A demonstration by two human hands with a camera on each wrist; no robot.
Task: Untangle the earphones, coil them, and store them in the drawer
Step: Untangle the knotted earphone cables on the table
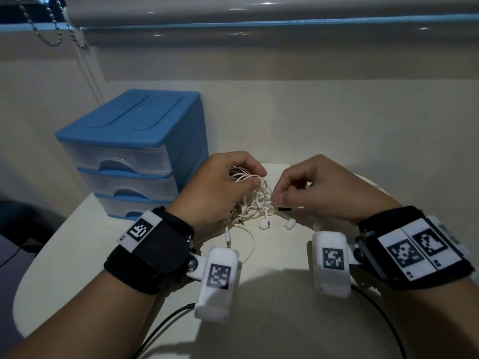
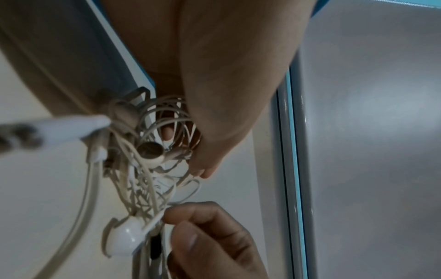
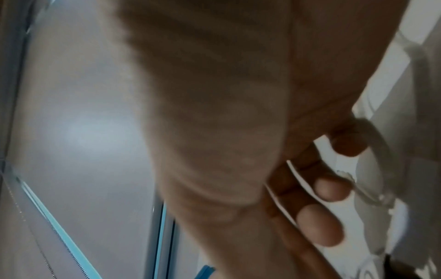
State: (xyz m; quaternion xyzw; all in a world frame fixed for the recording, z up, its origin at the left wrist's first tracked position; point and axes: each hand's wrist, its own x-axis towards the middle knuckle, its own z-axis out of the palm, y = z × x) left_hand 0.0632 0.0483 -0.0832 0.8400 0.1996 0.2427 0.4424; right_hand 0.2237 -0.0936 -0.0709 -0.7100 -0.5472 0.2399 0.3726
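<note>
Item: earphones [image 1: 255,200], white tangle held over my table [image 1: 77,255]. Left hand [image 1: 220,187] grips the bundle; right hand [image 1: 318,187] pinches one strand (right-wrist view blurred). Drawer unit [image 1: 134,151] shut.

no readable text, wristband tags [image 1: 420,251] (coded squares only)

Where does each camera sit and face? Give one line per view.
Head: looks down from above at both hands, the left hand and right hand working the earphones beside the drawer unit.
Left wrist: looks along the palm at the tangle; both hands show.
Right wrist: blurred palm, curled fingers.
Head and left wrist share the earphones.
</note>
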